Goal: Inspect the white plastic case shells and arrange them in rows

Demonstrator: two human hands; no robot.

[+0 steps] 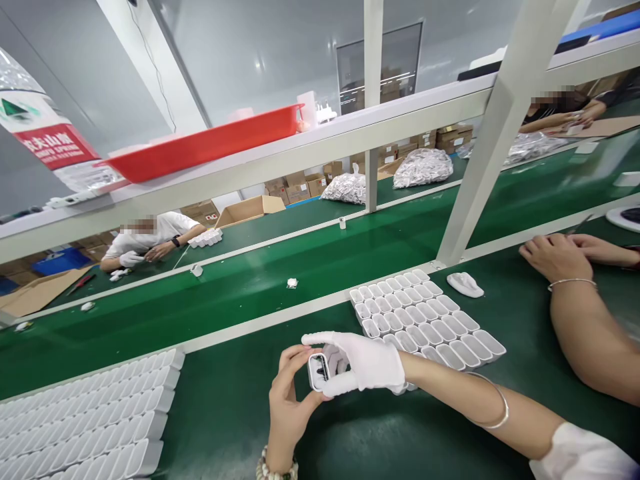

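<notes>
A small white plastic case (318, 373) with an open, dark-looking inside is held up over the green table, its opening tilted toward me. My left hand (290, 393), bare and with a beaded bracelet, pinches it from the left with fingers and thumb. From the right, my right hand (363, 363) in a white glove grips the same case, thumb low and fingers above and behind. Just behind my right hand lies a block of white open cases (425, 313) set in rows; my right forearm hides part of it.
Rows of white cases (90, 420) stand at the left. A crumpled white glove (465, 285) lies near a neighbour's hands (560, 257). Beyond runs a green conveyor belt (250, 280) carrying small parts. A shelf with a red tray (205, 143) crosses above; a post (500, 133) supports it.
</notes>
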